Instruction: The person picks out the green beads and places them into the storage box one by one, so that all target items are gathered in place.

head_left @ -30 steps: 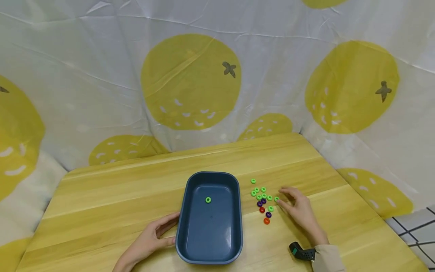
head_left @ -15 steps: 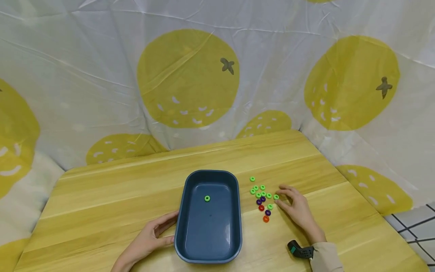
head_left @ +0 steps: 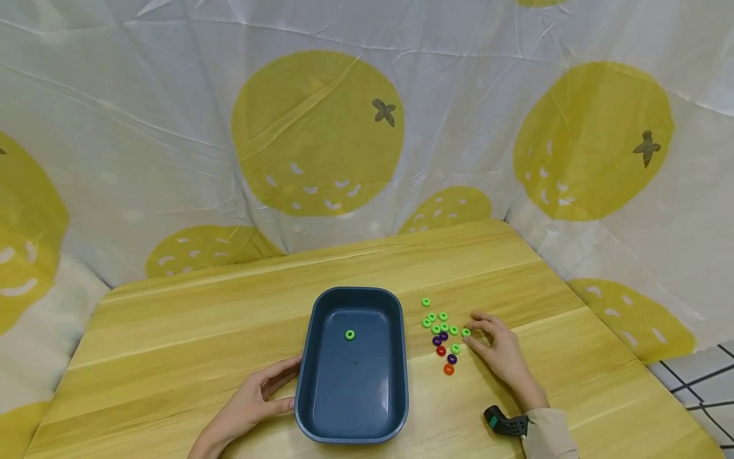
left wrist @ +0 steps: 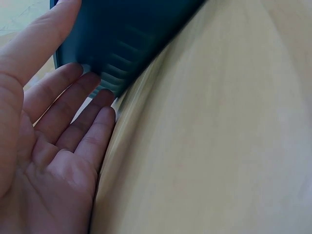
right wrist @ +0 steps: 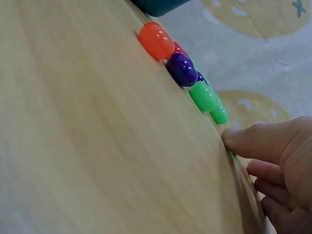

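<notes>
A dark blue rectangular basin [head_left: 355, 408] stands on the wooden table, with one green ring-shaped bead [head_left: 350, 335] inside. Against the basin's left wall rests my left hand [head_left: 252, 398], thumb and fingers spread and touching its outer side; the left wrist view shows the fingertips at the lower wall. My right hand [head_left: 501, 350] is at the right edge of a bead group, thumb and forefinger tips on either side of a green bead [head_left: 466, 333], pinching it at the tabletop. The right wrist view mostly hides that bead behind the thumb [right wrist: 253, 140].
Between basin and right hand lie several green beads [head_left: 444, 327], several purple beads [head_left: 452, 359], a red bead [head_left: 441, 350] and an orange bead [head_left: 449, 369]. A fruit-print cloth [head_left: 453, 127] hangs behind the table [head_left: 201, 325]. A black band [head_left: 504, 422] circles the right wrist.
Both hands, the basin and the beads keep their places. The head view has shifted slightly.
</notes>
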Demonstrator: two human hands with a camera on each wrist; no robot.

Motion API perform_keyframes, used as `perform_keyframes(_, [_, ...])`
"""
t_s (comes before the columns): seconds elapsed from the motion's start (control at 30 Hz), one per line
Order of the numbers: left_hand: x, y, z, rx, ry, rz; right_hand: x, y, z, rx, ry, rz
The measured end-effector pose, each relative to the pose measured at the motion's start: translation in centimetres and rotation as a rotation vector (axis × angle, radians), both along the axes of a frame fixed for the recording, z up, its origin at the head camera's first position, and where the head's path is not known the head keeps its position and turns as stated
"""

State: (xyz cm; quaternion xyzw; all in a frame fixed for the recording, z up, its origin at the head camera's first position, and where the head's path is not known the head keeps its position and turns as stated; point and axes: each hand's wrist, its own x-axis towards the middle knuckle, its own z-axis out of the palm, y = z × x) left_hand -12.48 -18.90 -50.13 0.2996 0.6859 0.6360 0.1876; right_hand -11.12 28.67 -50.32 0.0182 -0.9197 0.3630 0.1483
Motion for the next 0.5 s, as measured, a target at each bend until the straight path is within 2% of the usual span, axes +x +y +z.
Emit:
perform_keyframes(0.17, [0.1,-0.1,-0.1,-0.001,0.003,0.002,0.0,-0.1,0.1,-0.026,-0.007,-0.008])
perform_keyframes(0.33, [0.2,-0.1,-0.3,0.0,0.003,-0.005,0.0,-0.2,0.5,-0.136,-0.068,-0.054])
perform_keyframes(0.4, [0.2,0.0,-0.3,-0.005,0.008,-0.004,-0.2,-0.5,0.9,-0.203,-0.1,-0.068])
perform_keyframes(0.5, [0.2,0.0,-0.2,-0.012,0.017,0.003,-0.8,-1.3,2.3,-0.23,-0.105,-0.052])
